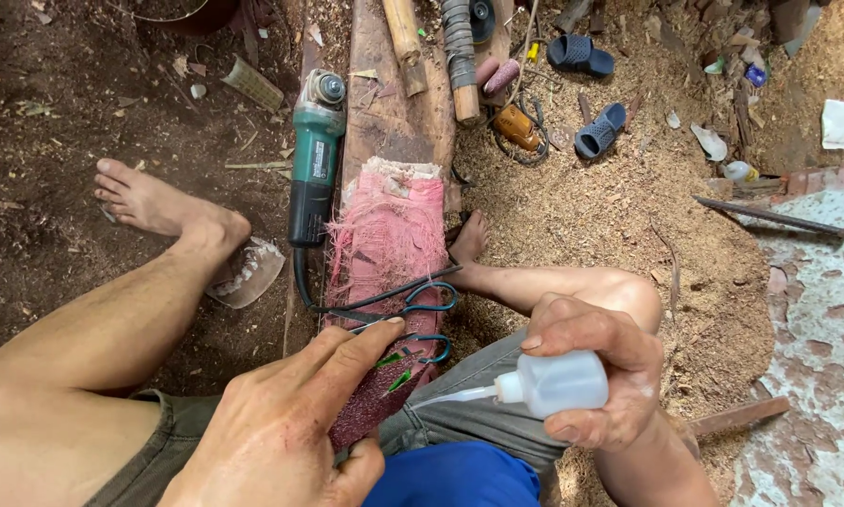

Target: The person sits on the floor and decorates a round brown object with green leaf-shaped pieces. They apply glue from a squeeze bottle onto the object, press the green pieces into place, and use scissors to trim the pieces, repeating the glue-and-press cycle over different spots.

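Hands of a seated, barefoot person are seen from above, over a dirt floor strewn with sawdust. A small translucent white plastic squeeze bottle [558, 383] with a long thin nozzle is gripped in the closed right hand [596, 376], near and right of centre; the nozzle tip is aimed left toward a dark red sheet of sandpaper [370, 408]. That sheet is pinned from above by the left hand [286, 427], fingers stretched flat and forefinger extended, at the near end of a long wooden plank [394, 122].

Whether any liquid has left the nozzle cannot be told; no drop is visible, so the application is judged to be at its very start, with the nozzle tip just short of the sheet.

Blue-handled scissors [422, 324] lie just beyond the left fingertips, beside a frayed pink woven cloth [384, 235] draped on the plank. A green and black angle grinder [314, 160] rests along the plank's left edge, untouched, its black cord [305, 282] curling near. Farther off, a bamboo stick [405, 42] and a pair of dark blue sandals [591, 89] are scattered.
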